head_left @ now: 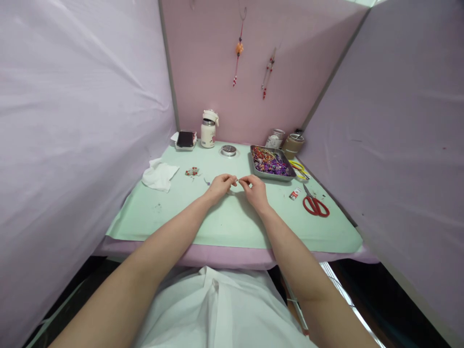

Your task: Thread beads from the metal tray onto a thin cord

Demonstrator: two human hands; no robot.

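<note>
Over the middle of the green table cover, my left hand [221, 187] and my right hand [255, 192] meet with fingertips almost touching. Both are closed in a pinch. Whatever lies between the fingertips is too small to make out. A short strand with a bluish bead [207, 182] shows just left of my left hand; whether it joins what I pinch cannot be seen. Farther left lies a small cluster of red beads [192, 171]. Behind my right hand stands a metal tray [273, 177] heaped with purple, red and orange beaded strands [270, 161].
Red-handled scissors [316, 205] and a small red-and-white packet [295, 194] lie right. Yellow-handled pliers [299, 168] and jars [293, 144] stand behind. At the back are a wire spool [228, 150], a bottle [208, 133] and a phone [186, 139]; a white cloth [159, 174] lies left.
</note>
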